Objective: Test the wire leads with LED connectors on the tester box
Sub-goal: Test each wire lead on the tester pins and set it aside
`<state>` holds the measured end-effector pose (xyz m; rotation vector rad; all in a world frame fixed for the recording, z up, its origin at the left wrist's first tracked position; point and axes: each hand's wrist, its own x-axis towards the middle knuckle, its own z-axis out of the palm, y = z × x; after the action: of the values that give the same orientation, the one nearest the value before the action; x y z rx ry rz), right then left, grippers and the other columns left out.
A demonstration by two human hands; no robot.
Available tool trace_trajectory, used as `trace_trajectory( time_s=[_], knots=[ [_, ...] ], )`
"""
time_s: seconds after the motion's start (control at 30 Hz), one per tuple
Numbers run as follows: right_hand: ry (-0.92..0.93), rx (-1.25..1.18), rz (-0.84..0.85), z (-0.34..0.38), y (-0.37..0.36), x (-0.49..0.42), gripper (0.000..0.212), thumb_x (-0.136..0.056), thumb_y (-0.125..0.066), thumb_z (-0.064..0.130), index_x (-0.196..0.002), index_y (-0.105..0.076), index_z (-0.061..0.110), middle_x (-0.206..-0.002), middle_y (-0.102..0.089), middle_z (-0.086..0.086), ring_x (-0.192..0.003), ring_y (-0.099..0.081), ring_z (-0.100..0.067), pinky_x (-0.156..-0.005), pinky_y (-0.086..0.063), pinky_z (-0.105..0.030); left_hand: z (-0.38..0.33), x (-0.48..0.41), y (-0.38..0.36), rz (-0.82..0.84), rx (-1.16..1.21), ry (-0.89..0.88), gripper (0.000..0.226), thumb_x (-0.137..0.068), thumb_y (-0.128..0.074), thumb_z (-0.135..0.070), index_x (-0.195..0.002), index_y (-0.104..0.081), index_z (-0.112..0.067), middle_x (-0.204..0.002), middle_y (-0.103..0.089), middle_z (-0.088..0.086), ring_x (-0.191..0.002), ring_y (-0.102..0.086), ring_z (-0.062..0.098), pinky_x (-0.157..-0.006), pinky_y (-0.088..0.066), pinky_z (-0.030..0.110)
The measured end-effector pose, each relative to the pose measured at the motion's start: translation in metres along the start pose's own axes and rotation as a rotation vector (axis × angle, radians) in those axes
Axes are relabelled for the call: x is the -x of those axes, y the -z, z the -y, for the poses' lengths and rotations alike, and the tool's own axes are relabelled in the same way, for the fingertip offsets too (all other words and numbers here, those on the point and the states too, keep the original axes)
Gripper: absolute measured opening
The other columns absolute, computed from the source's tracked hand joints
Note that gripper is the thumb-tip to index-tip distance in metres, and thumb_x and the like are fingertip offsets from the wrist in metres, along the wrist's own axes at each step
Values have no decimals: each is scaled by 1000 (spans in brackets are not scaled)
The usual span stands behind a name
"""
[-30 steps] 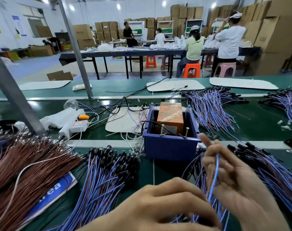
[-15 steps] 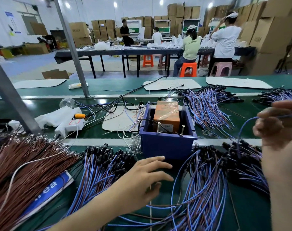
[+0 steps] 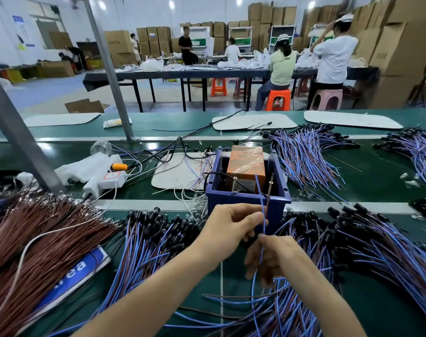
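Observation:
A blue tester box (image 3: 275, 205) stands mid-bench with an orange block (image 3: 246, 164) inside and two upright screw posts (image 3: 270, 183) on its near rim. My left hand (image 3: 229, 227) and my right hand (image 3: 270, 257) meet just in front of the box, both pinching one wire lead (image 3: 263, 215) of a blue and a brown strand. The strands rise from my fingers toward the right post; whether they touch it is unclear. Piles of blue leads with black LED connectors (image 3: 158, 229) lie on both sides of my hands.
A heap of brown wires (image 3: 37, 237) fills the left. A white power strip (image 3: 105, 181) and white mat (image 3: 178, 173) lie behind. More blue lead bundles (image 3: 304, 152) sit at the back right. A grey post (image 3: 17, 137) slants at left. People work at far tables.
My right hand came down from the upper right with a lead to the front of the box. My left hand rose off the bench and took hold of the same lead.

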<state>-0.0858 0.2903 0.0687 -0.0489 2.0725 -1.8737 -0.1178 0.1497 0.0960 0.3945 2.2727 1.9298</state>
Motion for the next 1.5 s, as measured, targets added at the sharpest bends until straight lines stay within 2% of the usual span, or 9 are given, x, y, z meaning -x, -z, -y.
trace_trajectory(
  time_s=[0.1,0.2,0.37,0.47,0.63,0.73,0.93,1.13,1.5],
  knots=[
    [-23,36,8,-1,0,-1,48,-99,-41,22,-66,-74,12,-72,-72,-16,-42,-52,-19,-43,-37,-22,4,-3,-2,-10,-4,-12,11,-91,-62,-9,-96,-72,-9,-70,-64,1,-52,-49,5,-53,-44,17],
    [171,27,-214,2,5,1,19,-74,-57,24,-82,-74,27,-77,-73,-6,-48,-52,-12,-46,-40,-20,6,-3,-3,-25,-110,-102,4,-88,-67,-11,-84,-69,-12,-68,-65,2,-52,-53,8,-53,-47,20],
    [361,5,-492,14,5,-2,4,-82,-72,28,-85,-73,30,-74,-71,4,-56,-59,-11,-53,-48,-20,7,-1,-5,-12,-238,-170,7,-88,-67,-14,-83,-68,-10,-65,-66,1,-54,-56,6,-58,-52,28],
    [404,27,-555,18,-4,-6,6,-84,-72,19,-81,-75,24,-72,-73,0,-69,-67,-27,-67,-57,-36,7,0,-6,65,-175,-122,8,-88,-61,-6,-85,-69,-6,-68,-68,3,-56,-62,13,-58,-55,26],
    [384,-109,-535,15,-5,-7,14,-86,-68,22,-76,-77,25,-47,-52,4,-44,-43,-7,-45,-38,-16,6,2,4,52,-190,-60,16,-89,-60,-5,-85,-70,-16,-67,-68,1,-55,-63,12,-55,-53,23],
    [359,-111,-472,16,-8,-8,18,-87,-67,18,-73,-77,22,-46,-53,0,-42,-44,-8,-41,-37,-18,1,-1,8,-76,-71,-86,38,-87,-49,6,-91,-70,-24,-78,-71,-2,-58,-60,7,-51,-51,21],
    [354,-158,-433,18,-15,-12,28,-88,-65,9,-65,-76,18,-53,-64,-6,-43,-54,-12,-42,-45,-20,-3,-12,2,-135,14,-84,16,-90,-60,-6,-86,-72,-16,-68,-67,-2,-52,-53,-2,-46,-41,15],
    [213,-313,-555,8,-4,-20,24,-94,-57,3,-74,-71,2,-54,-65,-7,-38,-53,-14,-36,-41,-19,12,-22,5,-221,306,154,19,-96,-43,-2,-84,-57,-8,-62,-68,3,-40,-49,8,-41,-43,18],
    [143,-238,-664,-3,-9,-38,29,-96,-57,17,-73,-73,13,-43,-50,6,-37,-35,-8,-41,-29,-20,34,-33,11,-259,142,203,22,-96,-52,-11,-80,-65,-8,-60,-66,2,-40,-48,6,-41,-42,18]
  ],
)
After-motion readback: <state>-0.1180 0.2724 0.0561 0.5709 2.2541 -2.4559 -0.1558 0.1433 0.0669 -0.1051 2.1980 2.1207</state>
